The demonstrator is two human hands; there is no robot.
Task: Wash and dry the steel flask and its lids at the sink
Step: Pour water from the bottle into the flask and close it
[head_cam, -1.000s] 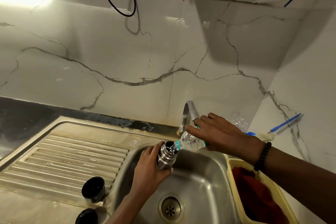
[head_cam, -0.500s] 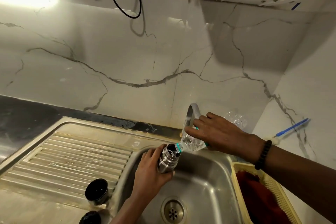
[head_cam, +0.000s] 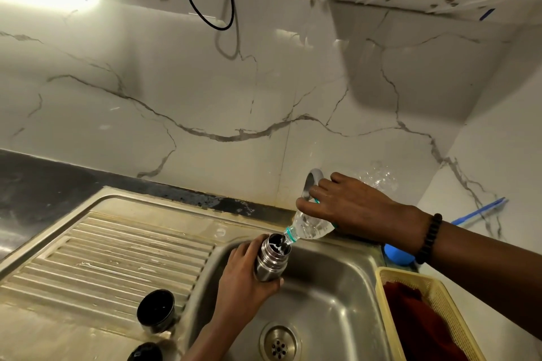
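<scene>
My left hand [head_cam: 242,281] grips the steel flask [head_cam: 271,258] upright over the sink basin [head_cam: 328,302], its mouth open. My right hand [head_cam: 349,208] holds a clear plastic water bottle [head_cam: 311,227] tilted down, neck at the flask's mouth, and water runs from it into the flask. The bottle's base [head_cam: 378,179] shows past my knuckles. One black-lined steel lid [head_cam: 156,309] stands on the drainboard beside the basin. A second dark lid [head_cam: 145,352] sits at the bottom edge, partly cut off.
The tap [head_cam: 312,182] rises behind my right hand. A yellow basket [head_cam: 434,293] with a red cloth [head_cam: 419,322] stands right of the basin. A blue object [head_cam: 399,255] lies behind it, a blue-handled brush [head_cam: 481,211] against the wall. The ribbed drainboard [head_cam: 111,261] stretches left.
Both hands keep their hold and the pour goes on. The view has shifted slightly, so the sink scene sits a little lower and the blue object now shows under my right wrist.
</scene>
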